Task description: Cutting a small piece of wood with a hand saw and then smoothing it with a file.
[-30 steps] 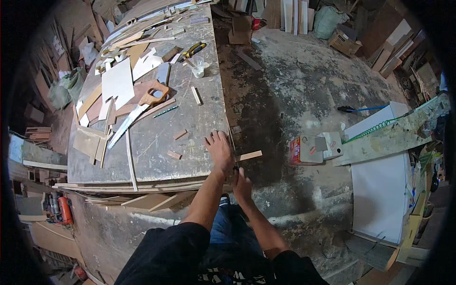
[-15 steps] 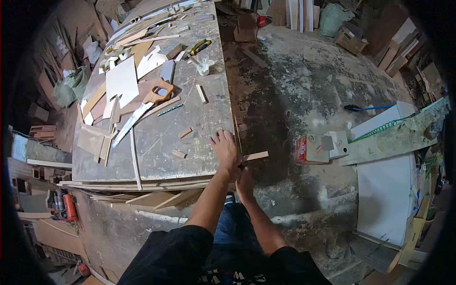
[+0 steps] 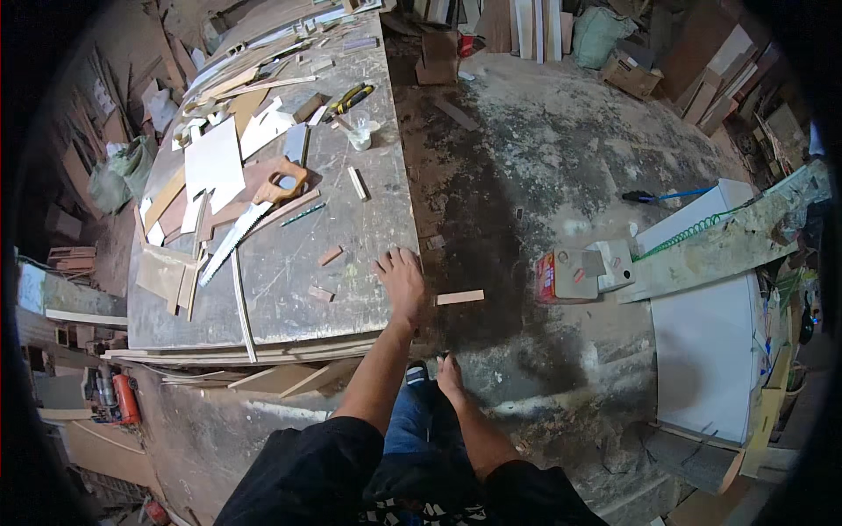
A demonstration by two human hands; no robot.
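My left hand (image 3: 402, 282) rests on the right edge of the worktable (image 3: 368, 228), its fingers loosely spread over the top and its thumb hidden. Just past the edge, a short pale wood strip (image 3: 460, 297) juts out beside this hand; whether the palm presses on it I cannot tell. My right hand (image 3: 450, 379) is lower, off the table, its fingers closed around a small dark thing that I cannot make out. Two small wood offcuts, one (image 3: 331, 255) above the other (image 3: 321, 294), lie left of my left hand.
A handsaw (image 3: 250, 219) with a wooden handle, a green drill bit (image 3: 303, 213), yellow-black pliers (image 3: 353, 98), a plastic cup (image 3: 360, 136) and wood scraps lie on the table. A red-and-white box (image 3: 570, 276) and white panels (image 3: 706, 351) stand on the right.
My right hand has drawn down toward me, away from the wood strip and table edge. My left hand stays at the edge. The whole view has shifted slightly.
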